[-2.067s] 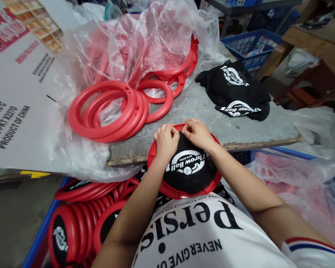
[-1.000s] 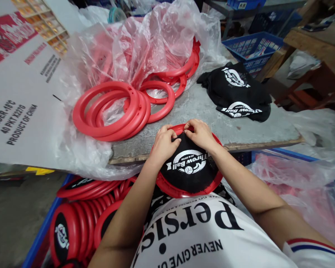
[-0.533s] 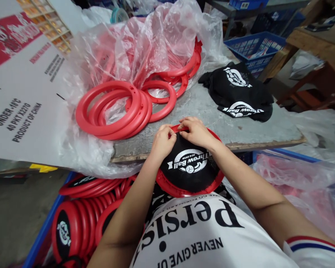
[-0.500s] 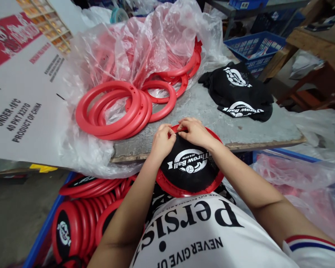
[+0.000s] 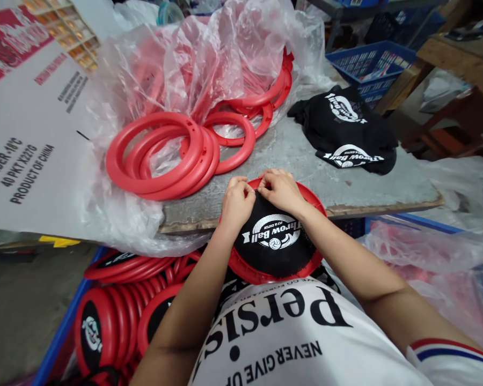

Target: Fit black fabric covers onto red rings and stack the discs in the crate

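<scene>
L hand (image 5: 237, 201) & R hand (image 5: 280, 191) pinch black mesh panel (image 5: 276, 261) at far rim of red ring (image 5: 257, 274). Ring overlaps near edge of bench (image 5: 402, 187) in view; contact unclear. Gap betw. stacked rings (image 5: 196, 153), far L, & black panel pile (image 5: 346, 135), far R.

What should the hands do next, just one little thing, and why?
Probably press the black cloth against the red ring at its far edge, since the left hand and right hand both have fingertips right there, close together.
</scene>
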`<state>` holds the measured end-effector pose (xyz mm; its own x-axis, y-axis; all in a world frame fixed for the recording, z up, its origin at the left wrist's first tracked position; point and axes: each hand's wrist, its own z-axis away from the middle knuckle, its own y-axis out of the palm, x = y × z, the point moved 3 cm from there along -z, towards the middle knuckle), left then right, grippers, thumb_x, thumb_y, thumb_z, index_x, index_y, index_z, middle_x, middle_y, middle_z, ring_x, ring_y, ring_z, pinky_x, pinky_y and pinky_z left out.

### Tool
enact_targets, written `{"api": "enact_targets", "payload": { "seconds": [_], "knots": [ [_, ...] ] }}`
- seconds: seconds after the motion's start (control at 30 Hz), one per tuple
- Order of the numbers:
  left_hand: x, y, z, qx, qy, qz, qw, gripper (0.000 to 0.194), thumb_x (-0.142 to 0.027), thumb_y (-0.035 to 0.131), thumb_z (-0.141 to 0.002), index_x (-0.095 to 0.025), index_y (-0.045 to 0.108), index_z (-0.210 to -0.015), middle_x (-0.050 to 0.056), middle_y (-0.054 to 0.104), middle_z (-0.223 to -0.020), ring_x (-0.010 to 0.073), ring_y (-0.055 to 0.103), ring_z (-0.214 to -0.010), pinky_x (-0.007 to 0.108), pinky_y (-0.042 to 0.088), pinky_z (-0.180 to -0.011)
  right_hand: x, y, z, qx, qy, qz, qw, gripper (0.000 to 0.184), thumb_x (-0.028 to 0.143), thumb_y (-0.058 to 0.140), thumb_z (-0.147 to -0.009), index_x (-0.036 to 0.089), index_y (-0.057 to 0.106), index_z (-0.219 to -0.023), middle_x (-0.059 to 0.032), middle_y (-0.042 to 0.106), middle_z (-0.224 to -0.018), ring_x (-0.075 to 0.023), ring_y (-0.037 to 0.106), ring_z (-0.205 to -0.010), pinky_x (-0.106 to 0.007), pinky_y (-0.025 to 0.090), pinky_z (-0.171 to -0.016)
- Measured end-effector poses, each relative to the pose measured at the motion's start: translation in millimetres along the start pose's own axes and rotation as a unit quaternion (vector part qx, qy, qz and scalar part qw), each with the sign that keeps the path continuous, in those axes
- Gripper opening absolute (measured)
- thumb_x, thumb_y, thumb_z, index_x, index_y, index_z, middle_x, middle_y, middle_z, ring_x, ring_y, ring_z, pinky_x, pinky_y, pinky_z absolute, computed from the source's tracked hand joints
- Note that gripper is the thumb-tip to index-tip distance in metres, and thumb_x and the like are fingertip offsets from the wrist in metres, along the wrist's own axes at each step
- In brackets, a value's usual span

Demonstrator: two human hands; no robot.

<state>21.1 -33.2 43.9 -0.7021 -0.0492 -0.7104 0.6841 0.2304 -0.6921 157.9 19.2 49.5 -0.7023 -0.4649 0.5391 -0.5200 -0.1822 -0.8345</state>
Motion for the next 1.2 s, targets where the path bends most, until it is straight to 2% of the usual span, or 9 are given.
{"api": "enact_targets", "payload": {
  "seconds": [0.57, 0.97, 1.2],
  "knots": [
    [-0.3, 1.0, -1.0, -0.005, -0.007, 0.007, 1.000, 0.019, -0.008, 0.056, -0.082, -0.021, 0.053, -0.069, 0.010, 0.064, -0.118, 0.0222, 0.062, -0.114, 0.036, 0.046, -0.105, 0.3, -1.0, 1.7, -0.003, 0.010, -0.010, 1.000, 0.012, 0.020, 0.061, -0.087, 0.021, 0.062, -0.075, -0.0065, 0.068, -0.111, -0.0271, 0.058, -0.106, -0.044, 0.038, -0.095],
    [2.3, 5.4, -4.7, -0.011, -0.012, 0.002, 1.000, 0.020, -0.008, 0.053, -0.081, -0.021, 0.050, -0.067, 0.010, 0.064, -0.111, 0.0228, 0.062, -0.104, 0.038, 0.048, -0.099, 1.5, 1.3, 1.3, 0.000, 0.025, 0.018, 1.000, 0.013, 0.019, 0.058, -0.089, 0.021, 0.062, -0.076, -0.0070, 0.069, -0.115, -0.0272, 0.057, -0.109, -0.042, 0.038, -0.094],
    [3.9, 8.5, -8.6, -0.011, -0.006, -0.010, 1.000, 0.021, -0.007, 0.051, -0.081, -0.022, 0.048, -0.066, 0.008, 0.062, -0.097, 0.0224, 0.062, -0.098, 0.040, 0.049, -0.098, 3.6, 1.5, 0.6, 0.004, 0.031, 0.029, 0.999, 0.015, 0.019, 0.056, -0.089, 0.021, 0.060, -0.075, -0.0072, 0.069, -0.110, -0.0270, 0.058, -0.105, -0.042, 0.038, -0.091]
  ]
}}
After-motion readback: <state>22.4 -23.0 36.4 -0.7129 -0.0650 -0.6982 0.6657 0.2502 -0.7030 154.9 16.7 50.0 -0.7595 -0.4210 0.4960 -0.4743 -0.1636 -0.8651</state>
